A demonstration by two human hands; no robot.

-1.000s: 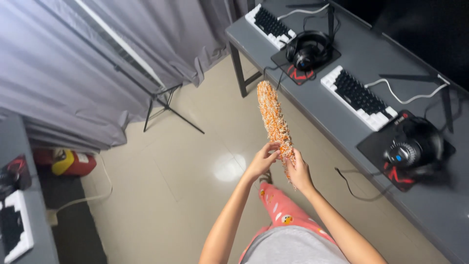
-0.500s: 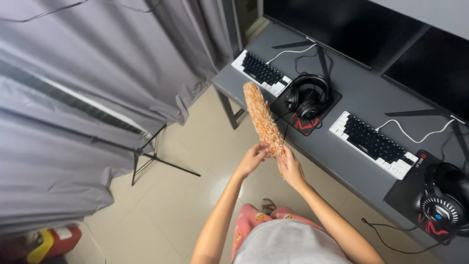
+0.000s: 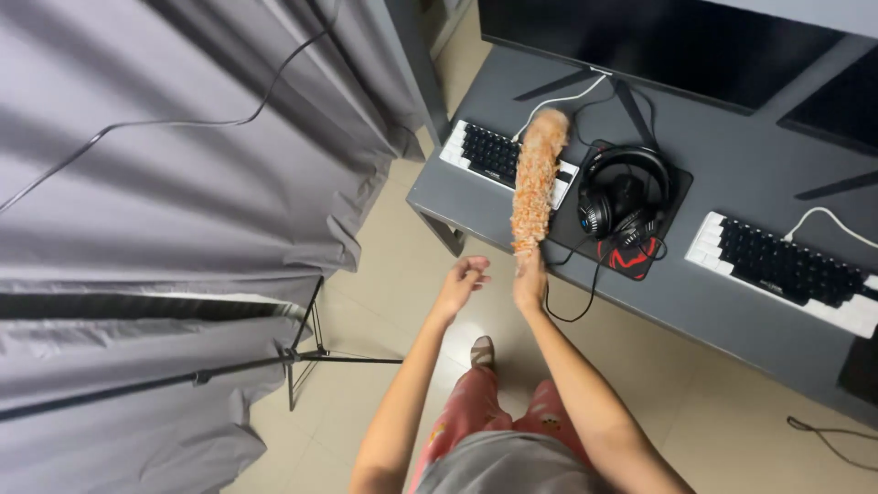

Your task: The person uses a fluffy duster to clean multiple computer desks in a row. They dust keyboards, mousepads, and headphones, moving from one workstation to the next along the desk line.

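My right hand (image 3: 530, 280) grips the base of a long fluffy orange-and-white duster (image 3: 536, 180) and holds it up and forward. The duster's tip reaches over a black-and-white keyboard (image 3: 501, 155) at the left end of a grey desk (image 3: 732, 192). My left hand (image 3: 462, 282) is free just left of the right hand, its fingers loosely curled and apart, touching nothing. Black headphones (image 3: 624, 194) lie on a black mouse pad right of the duster.
A second keyboard (image 3: 788, 267) lies further right on the desk, with dark monitors (image 3: 658, 41) behind. Grey curtains (image 3: 183, 183) hang at the left. A black stand's legs (image 3: 306, 355) spread over the beige tiled floor. Cables trail off the desk edge.
My left hand has let go of the duster and drawn back. The right hand alone now carries it, swung toward the left keyboard. The view has moved closer to the desk.
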